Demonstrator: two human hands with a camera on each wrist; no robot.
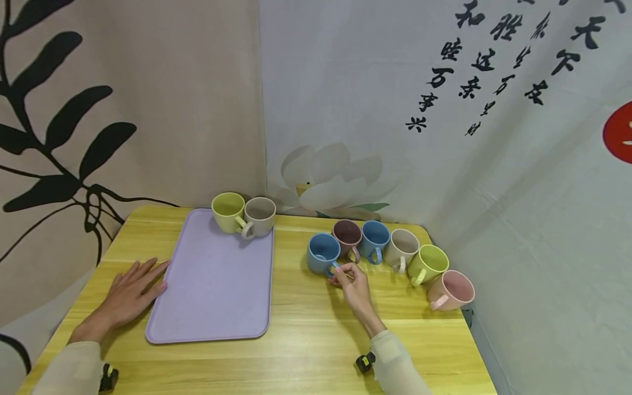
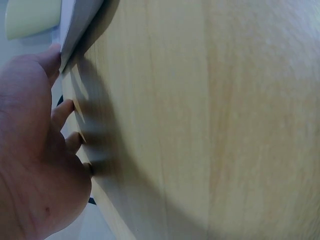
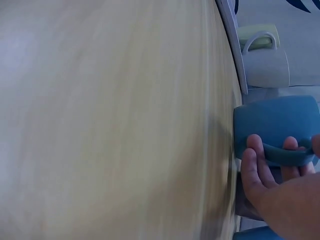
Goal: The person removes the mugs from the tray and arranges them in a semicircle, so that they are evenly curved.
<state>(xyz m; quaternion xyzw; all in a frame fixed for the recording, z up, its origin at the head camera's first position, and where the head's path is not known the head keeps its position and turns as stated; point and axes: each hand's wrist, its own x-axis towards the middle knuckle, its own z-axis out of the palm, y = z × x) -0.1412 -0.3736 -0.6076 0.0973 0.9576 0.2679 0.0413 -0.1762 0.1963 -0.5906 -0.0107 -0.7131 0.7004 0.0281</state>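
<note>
My right hand (image 1: 355, 287) pinches the handle of a blue mug (image 1: 321, 253), which stands at the left end of a row of mugs. In the right wrist view the fingers curl round that handle, and the blue mug (image 3: 275, 120) appears upright. My left hand (image 1: 129, 295) lies spread on the table, its fingertips touching the left edge of a lilac tray (image 1: 212, 291). The left wrist view shows the thumb against the tray's side (image 2: 75, 30). At the tray's far end stand a yellow-green mug (image 1: 227, 215) and a grey mug (image 1: 260, 213), side by side.
Right of the held mug, a curved row runs along the table's far right: a maroon mug (image 1: 346, 233), a second blue mug (image 1: 374, 236), a beige mug (image 1: 401, 247), another yellow-green mug (image 1: 429, 262) and a pink mug (image 1: 453, 289). A printed curtain (image 1: 345, 82) hangs behind the wooden table (image 1: 306, 351).
</note>
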